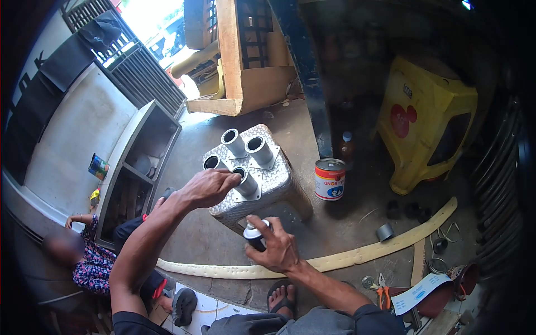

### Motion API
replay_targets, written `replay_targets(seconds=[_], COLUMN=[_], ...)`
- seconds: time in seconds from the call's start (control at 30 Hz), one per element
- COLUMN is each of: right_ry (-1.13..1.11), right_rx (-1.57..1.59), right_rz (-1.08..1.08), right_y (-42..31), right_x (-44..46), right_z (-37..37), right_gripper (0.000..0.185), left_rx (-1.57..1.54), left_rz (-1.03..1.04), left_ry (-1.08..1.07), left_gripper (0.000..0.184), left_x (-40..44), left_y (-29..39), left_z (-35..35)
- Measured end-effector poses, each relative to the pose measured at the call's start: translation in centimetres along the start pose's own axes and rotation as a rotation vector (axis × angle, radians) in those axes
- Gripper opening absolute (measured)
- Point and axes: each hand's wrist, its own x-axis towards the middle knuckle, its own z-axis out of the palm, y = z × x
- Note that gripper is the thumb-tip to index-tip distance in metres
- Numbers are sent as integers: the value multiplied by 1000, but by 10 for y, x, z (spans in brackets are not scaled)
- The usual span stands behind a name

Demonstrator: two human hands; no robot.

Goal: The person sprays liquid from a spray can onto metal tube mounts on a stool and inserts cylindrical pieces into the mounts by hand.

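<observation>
Several silver-grey tubes with square flanged bases stand on a silver, woven-textured stool. My left hand reaches over the stool, its fingers pinching the rim of the nearest flanged tube. Just behind that one are two more, a right-hand tube and a rear tube. A fourth tube's dark mouth shows at the left, partly covered by my left hand. Low in front of the stool, my right hand is wrapped round a spray can with a white top and dark body.
A red-and-white Bond can and a capped bottle stand right of the stool. A yellow stool is beyond them. A long pale strip curves across the floor, near pliers and a grey ring. A person sits at left.
</observation>
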Motion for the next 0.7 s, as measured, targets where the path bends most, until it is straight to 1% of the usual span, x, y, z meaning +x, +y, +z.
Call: replay_targets(seconds=[0.03,0.07,0.1,0.17,0.2,0.23,0.3,0.33,0.37,0.43,0.47,0.5,0.53,0.57,0.6,0.63,0.7], right_ry=[9,55,97,163,223,279,435,536,540,507,434,350,300,178,94,91,-39], right_rx=[-5,-20,-35,-44,-51,-56,-107,-187,-184,-231,-215,-257,-232,-213,-184,-183,-98], right_rz=[0,40,83,117,135,155,152,63,66,77,110,63,19,36,4,2,-84], right_y=[2,4,5,10,12,15,26,36,38,40,39,39,26,14,6,1,-7], right_x=[1,3,4,9,14,19,32,40,43,46,42,35,26,17,9,6,1], right_z=[-6,-13,-20,-36,-47,-57,-73,-78,-78,-79,-69,-55,-43,-28,-16,-7,6], right_gripper=[76,74,72,72,72,72,73,71,71,68,68,69,70,69,71,71,72], left_rx=[29,-76,-75,-110,-207,-207,-389,-404,-399,-497,-493,-561,-630,-629,-716,-804,-770], left_rz=[-103,-130,-124,-271,-292,-297,-513,-529,-529,-628,-625,-660,-693,-691,-671,-653,-646], left_ry=[-112,-80,-80,-91,-4,-7,-14,-72,-74,-72,-70,-22,25,21,35,52,44], left_gripper=[70,79,79,87,101,101,111,114,114,111,111,108,106,106,104,102,102], left_x=[4,8,14,24,28,27,31,31,29,26,26,26,27,28,27,25,21], left_y=[7,1,1,2,-2,5,22,24,30,43,43,41,40,40,39,37,32], left_z=[-2,5,8,12,18,18,12,7,3,-6,-4,0,3,2,2,2,-1])
